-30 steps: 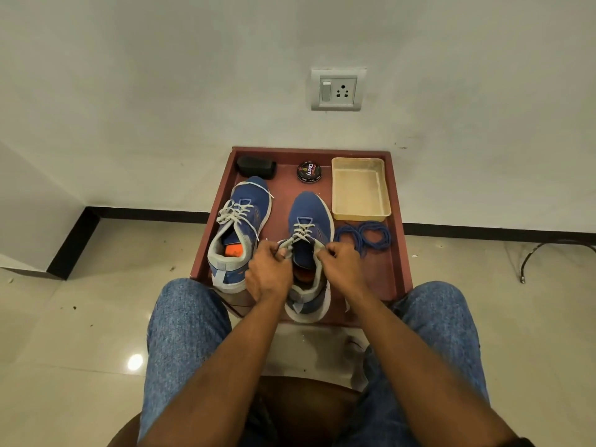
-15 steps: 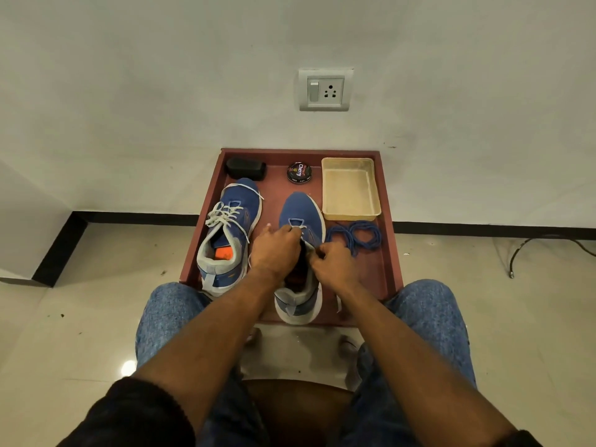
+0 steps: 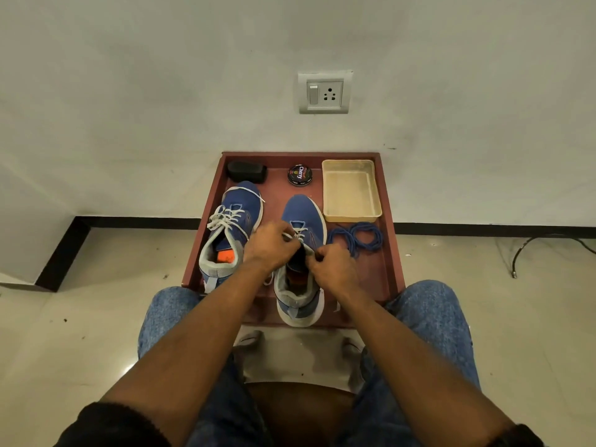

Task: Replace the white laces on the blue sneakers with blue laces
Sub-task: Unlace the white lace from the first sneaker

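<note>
Unlacing the right-hand blue mesh sneaker [image 3: 303, 217]
Our left hand [image 3: 269, 245] and right hand [image 3: 333, 267] pinch its white cotton lace [image 3: 298, 233], hiding the eyelets.

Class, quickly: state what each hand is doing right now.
Left hand: pinches the white lace on the right sneaker.
Right hand: pinches the same lace.

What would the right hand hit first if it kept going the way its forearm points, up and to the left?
The right sneaker's tongue and white lace, then probably the left hand; depth is unclear.
</note>
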